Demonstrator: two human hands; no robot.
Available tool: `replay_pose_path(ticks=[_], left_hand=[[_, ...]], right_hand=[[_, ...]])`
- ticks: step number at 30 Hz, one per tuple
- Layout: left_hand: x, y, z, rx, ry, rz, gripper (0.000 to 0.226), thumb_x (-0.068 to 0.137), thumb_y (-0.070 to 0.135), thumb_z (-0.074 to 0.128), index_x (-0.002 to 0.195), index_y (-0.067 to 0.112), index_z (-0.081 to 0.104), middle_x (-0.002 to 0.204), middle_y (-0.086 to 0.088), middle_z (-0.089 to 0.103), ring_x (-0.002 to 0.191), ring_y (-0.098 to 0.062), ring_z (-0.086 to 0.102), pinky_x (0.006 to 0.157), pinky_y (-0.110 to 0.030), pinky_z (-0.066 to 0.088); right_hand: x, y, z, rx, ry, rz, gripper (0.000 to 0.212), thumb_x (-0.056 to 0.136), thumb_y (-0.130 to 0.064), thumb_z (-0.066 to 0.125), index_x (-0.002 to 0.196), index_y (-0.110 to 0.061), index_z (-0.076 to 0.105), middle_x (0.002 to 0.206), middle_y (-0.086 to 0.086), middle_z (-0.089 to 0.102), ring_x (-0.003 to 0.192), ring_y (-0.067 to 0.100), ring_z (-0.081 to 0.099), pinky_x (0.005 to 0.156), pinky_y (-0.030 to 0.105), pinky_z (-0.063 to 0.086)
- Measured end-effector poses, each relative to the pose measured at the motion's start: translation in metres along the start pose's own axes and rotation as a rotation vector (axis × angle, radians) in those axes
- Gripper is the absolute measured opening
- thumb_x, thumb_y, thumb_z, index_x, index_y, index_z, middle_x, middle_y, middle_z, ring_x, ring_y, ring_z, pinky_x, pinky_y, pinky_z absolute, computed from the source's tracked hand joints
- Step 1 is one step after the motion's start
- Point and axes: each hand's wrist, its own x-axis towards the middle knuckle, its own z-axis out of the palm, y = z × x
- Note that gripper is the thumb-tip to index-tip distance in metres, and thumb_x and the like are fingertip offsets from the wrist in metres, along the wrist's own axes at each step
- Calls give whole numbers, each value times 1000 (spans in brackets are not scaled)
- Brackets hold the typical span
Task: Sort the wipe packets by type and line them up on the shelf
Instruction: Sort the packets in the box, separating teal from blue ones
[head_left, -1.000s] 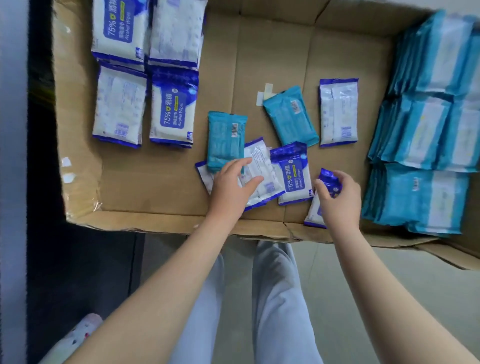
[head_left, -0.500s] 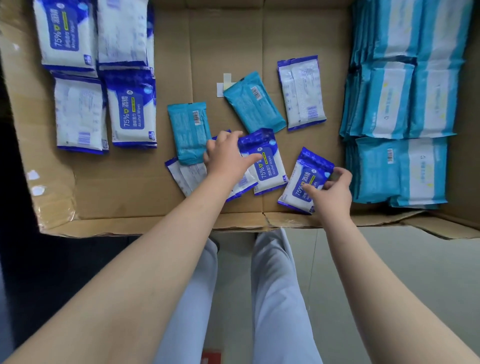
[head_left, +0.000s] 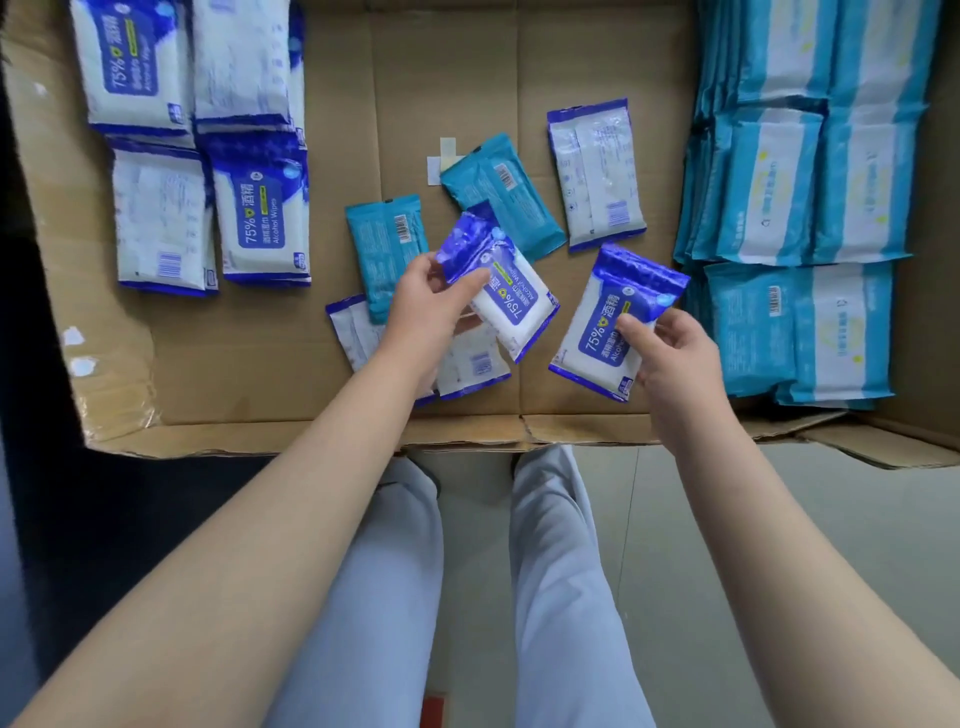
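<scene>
My left hand (head_left: 426, 306) pinches a blue-and-white alcohol wipe packet (head_left: 511, 296), lifted off the cardboard. My right hand (head_left: 670, 358) grips a second blue-and-white packet (head_left: 608, 322) by its lower right edge. Beneath my left hand lie two face-down white packets (head_left: 353, 332) (head_left: 470, 364). Two teal packets (head_left: 384, 249) (head_left: 501, 195) and another face-down white packet (head_left: 597, 174) lie loose in the middle. Sorted blue-and-white packets (head_left: 260, 218) are lined up at the left, teal-and-white packets (head_left: 810, 182) at the right.
Everything rests on a flattened cardboard sheet (head_left: 249, 364) with a torn front edge and a piece of tape (head_left: 441, 158) near its middle. My legs in pale trousers (head_left: 561, 597) stand below it on a grey floor. A dark gap runs along the left.
My left hand has picked a blue-and-white packet up from the loose pile. My right hand has lifted its packet and turned it face-up. The camera has moved closer.
</scene>
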Motion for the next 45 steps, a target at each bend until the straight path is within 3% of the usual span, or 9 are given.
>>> replay_pose_path(ticks=[8,13,18,25,30,35,39,42,45], left_hand=[[-20,13,-118,-217,156,9,6,98,18,58,98,20,64,91,6,74,84,-9,70,79,-31,55],[-16,10,-208,-119,338,-51,20,96,39,60,91,19,64,87,4,76,82,-14,73,83,-39,58],[-5,-4,-257,-29,336,-95,17,95,40,61,87,25,65,75,7,74,66,-8,71,64,-29,58],[12,-27,-287,118,353,-132,27,94,47,59,82,23,62,85,-3,73,79,-19,72,74,-35,56],[22,-32,-293,252,409,-74,29,96,44,57,83,18,59,75,6,62,67,-7,60,60,-23,45],[9,-31,-283,203,575,-25,41,97,41,58,130,16,58,122,3,66,94,-1,61,67,-13,47],[-19,-32,-264,153,599,76,41,97,37,59,134,19,56,124,11,61,100,4,60,71,-7,48],[-36,-29,-239,76,541,101,34,97,31,59,128,20,61,125,12,63,114,1,58,93,-13,46],[-45,-23,-203,24,428,87,31,96,25,61,126,16,62,121,9,65,108,3,60,90,-6,44]], right_hand=[[-21,-26,82,-12,-221,-24,10,93,-22,67,91,-14,60,91,5,74,75,14,71,64,29,58],[-43,-15,162,-140,-339,11,17,90,-21,71,82,-15,57,91,6,73,76,13,71,64,28,55],[-58,21,237,-243,-381,81,14,92,-16,69,81,-21,62,76,-7,71,65,5,67,60,23,49],[-55,60,289,-489,-322,35,7,90,-23,71,83,-23,69,94,4,76,85,22,74,81,49,60],[-51,66,302,-573,-279,16,18,91,-29,70,104,-18,71,99,1,75,84,18,73,79,45,61],[-59,59,301,-739,-225,-175,31,91,-37,67,114,-16,71,101,-3,72,95,14,68,85,31,52],[-59,44,276,-752,-160,-272,39,99,-31,54,136,-18,57,119,0,67,111,15,61,88,22,40],[-48,33,250,-673,-187,-265,40,101,-27,52,140,-20,53,119,-5,65,110,13,61,98,27,46],[-32,19,225,-598,-168,-274,35,100,-26,53,134,-23,58,123,-4,66,106,13,64,98,41,52]])
